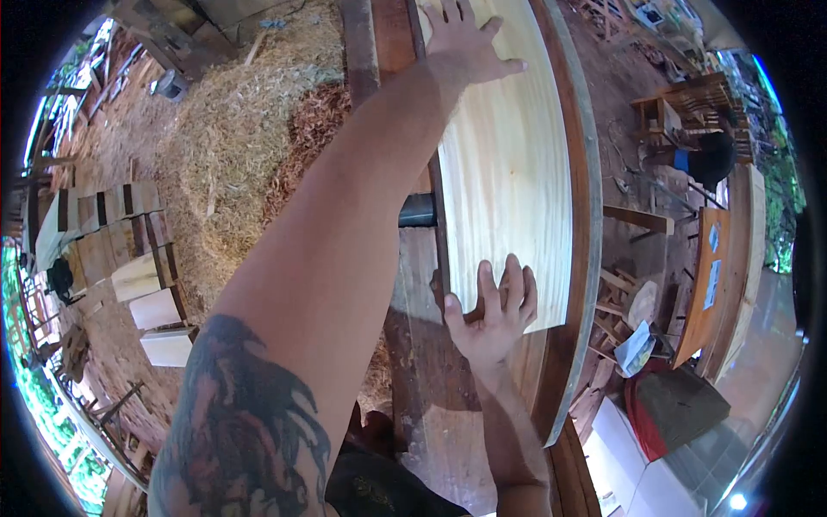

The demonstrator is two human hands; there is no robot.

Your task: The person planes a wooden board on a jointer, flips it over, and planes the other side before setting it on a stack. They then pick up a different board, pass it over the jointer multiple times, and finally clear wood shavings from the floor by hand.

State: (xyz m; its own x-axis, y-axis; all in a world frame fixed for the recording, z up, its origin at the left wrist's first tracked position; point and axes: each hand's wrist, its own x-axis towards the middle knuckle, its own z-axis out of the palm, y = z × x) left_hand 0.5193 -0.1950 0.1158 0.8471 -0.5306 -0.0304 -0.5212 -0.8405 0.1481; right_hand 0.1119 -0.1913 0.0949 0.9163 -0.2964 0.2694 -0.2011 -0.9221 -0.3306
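A wide pale wooden board (pixel 508 172) lies flat along a wooden bench with a raised fence (pixel 586 198) on its right side. My left hand (pixel 465 47) is flat on the far part of the board, its fingers spread and thumb out to the right. Near the close end of the board is my right hand (pixel 493 332), fingers apart and touching the wood at its end. Neither hand is wrapped around anything. Beside the board's left edge, a dark, rounded part (pixel 417 210) shows in a gap of the bench, partly hidden by my left arm.
Wood shavings (pixel 250 146) are heaped on the floor to the left, with stacked cut boards (pixel 142 280) farther left. To the right are an orange-brown plank (pixel 699 284), a dark box-like object (pixel 676 409) and a bent-over person (pixel 711 159).
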